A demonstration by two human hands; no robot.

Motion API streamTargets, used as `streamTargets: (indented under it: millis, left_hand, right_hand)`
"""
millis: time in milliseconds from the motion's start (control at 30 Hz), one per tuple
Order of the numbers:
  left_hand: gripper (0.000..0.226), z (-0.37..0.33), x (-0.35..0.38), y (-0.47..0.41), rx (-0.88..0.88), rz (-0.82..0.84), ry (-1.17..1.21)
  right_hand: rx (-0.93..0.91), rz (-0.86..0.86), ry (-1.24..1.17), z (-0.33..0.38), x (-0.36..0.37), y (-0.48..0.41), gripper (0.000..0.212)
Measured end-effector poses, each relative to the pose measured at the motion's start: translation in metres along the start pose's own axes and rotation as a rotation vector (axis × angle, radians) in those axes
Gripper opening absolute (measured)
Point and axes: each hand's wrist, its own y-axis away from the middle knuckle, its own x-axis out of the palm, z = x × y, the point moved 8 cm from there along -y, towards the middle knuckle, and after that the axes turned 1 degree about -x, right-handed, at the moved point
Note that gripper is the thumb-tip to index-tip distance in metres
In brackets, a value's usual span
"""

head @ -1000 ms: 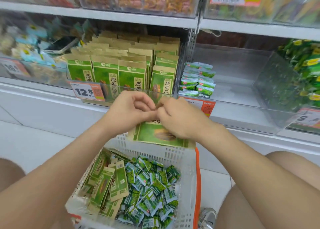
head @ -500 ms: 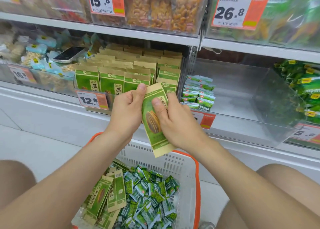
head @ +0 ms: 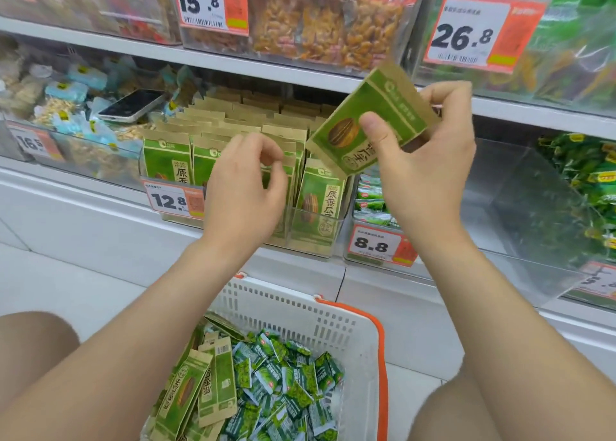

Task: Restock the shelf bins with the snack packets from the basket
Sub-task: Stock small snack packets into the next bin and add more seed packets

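Note:
My right hand (head: 423,160) grips a green and tan sunflower seed packet (head: 376,117), tilted, in the air above the right end of the seed bin (head: 313,237). My left hand (head: 246,187) reaches into the same clear bin, its curled fingers on the tops of the upright seed packets (head: 166,160) standing in rows there. Below, the white basket (head: 300,307) with an orange handle holds more seed packets (head: 200,387) at its left and several small green candy packets (head: 283,384).
A clear bin (head: 533,214) to the right holds a small stack of green packets (head: 370,197) and is otherwise mostly bare. A phone (head: 131,105) lies in the left bin. Orange price tags front the bins. My bare knees flank the basket.
The right hand has lifted the seed packet up and to the right, alone. The left hand has let go of it and moved into the bin's packets.

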Motion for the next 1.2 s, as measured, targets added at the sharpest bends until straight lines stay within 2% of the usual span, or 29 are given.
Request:
streamTargets:
  millis: [200,367,567,667,800,933,1100,1200]
  left_hand:
    - [0.028,-0.002,0.012,0.002,0.066,0.046,-0.225]
    - [0.041,0.001,0.018,0.0,0.08,0.079,-0.298]
    - [0.039,0.007,0.023,0.0,0.067,0.09,-0.301]
    - [0.038,0.009,0.025,0.0,0.063,0.096,-0.303]
    - [0.038,0.012,0.027,0.0,0.065,0.101,-0.314]
    - [0.039,0.013,0.028,0.0,0.066,0.099,-0.31]
    - [0.039,0.013,0.028,0.001,0.067,0.095,-0.308]
    - [0.039,0.013,0.028,0.001,0.067,0.095,-0.302]
  right_hand:
    - [-0.07,0.435,0.199,-0.019,0.062,0.004,0.036]
    - [-0.138,0.764,0.666,-0.044,0.1,0.014,0.024]
    - [-0.108,1.023,0.929,-0.06,0.12,0.013,0.059]
    - [-0.1,1.026,1.006,-0.063,0.131,0.017,0.039]
    - [-0.068,1.037,1.033,-0.065,0.14,0.016,0.031]
    - [-0.102,1.131,1.017,-0.066,0.145,0.018,0.042]
    - [-0.116,1.12,0.967,-0.066,0.147,0.013,0.086]
    - [-0.097,1.132,0.985,-0.065,0.146,0.012,0.073]
